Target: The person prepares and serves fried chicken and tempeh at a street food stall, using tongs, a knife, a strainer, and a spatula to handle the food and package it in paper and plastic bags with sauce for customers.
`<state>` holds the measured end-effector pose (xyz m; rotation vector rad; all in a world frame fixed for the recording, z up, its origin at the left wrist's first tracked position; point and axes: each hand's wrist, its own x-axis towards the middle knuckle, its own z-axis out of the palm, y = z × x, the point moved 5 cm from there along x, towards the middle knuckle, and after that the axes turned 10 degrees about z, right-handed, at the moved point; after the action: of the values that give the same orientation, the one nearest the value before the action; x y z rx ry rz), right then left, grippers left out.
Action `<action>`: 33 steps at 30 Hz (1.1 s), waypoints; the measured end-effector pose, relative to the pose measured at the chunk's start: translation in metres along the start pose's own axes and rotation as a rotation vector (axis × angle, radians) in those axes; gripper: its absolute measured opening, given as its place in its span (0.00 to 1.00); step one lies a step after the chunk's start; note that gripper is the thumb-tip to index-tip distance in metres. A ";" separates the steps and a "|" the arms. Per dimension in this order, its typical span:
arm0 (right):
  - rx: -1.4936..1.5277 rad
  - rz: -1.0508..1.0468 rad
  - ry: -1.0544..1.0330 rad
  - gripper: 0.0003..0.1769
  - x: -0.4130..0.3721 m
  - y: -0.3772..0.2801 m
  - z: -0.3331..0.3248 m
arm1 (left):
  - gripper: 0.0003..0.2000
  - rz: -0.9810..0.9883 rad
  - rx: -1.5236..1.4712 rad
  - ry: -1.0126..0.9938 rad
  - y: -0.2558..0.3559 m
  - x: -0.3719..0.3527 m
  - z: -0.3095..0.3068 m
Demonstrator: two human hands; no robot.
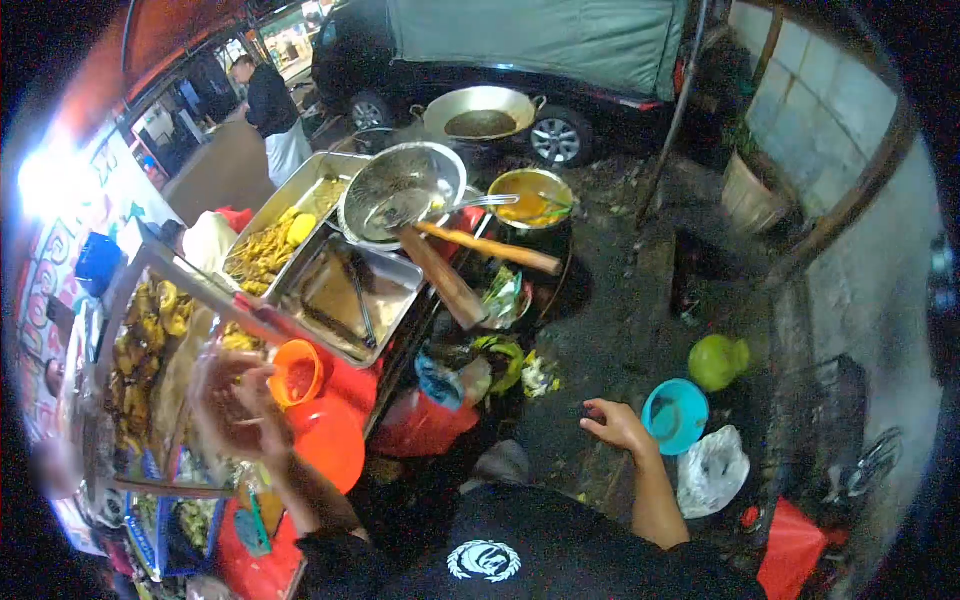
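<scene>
Started at the brownish, round-looking thing: badly blurred, so I could not name it. It was left of the orange tub and a little nearer the wearer. I made out no long axis in it.

The left hand was the nearer one, between that thing and the red round piece just near of the tub. The thing lay to the left of the hand, alongside the fingers and overlapping them in my view. Fingers smeared by motion; I could not tell whether they gripped it or were parted.

Left of the tub, yellow-brown food behind the case frame. Under and right of the tub, the red tabletop; beyond it, a steel tray and a big metal bowl.

The right hand was well right of the tub, fingers loosely curled, thumb apart, nothing seen in it, beside a turquoise bucket.
</scene>
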<state>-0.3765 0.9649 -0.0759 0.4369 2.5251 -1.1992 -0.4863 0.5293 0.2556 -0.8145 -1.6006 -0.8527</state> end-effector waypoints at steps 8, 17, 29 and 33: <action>0.095 -0.018 0.121 0.25 0.076 -0.066 -0.101 | 0.28 0.778 -0.275 0.481 0.048 0.131 -0.035; 0.345 -0.406 -0.197 0.19 0.194 -0.175 -0.122 | 0.30 0.810 -0.131 0.351 0.069 0.134 0.039; 0.485 -0.316 -0.761 0.25 0.357 -0.223 -0.153 | 0.31 -1.303 -0.005 -0.182 -0.049 -0.097 0.215; 0.510 -0.132 -1.005 0.25 0.369 -0.238 -0.141 | 0.34 -1.663 -0.594 0.398 -0.035 -0.156 0.294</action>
<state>-0.8265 0.9836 0.0248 -0.2144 1.4050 -1.5766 -0.6335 0.7536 0.0549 0.5807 -1.4086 -2.5037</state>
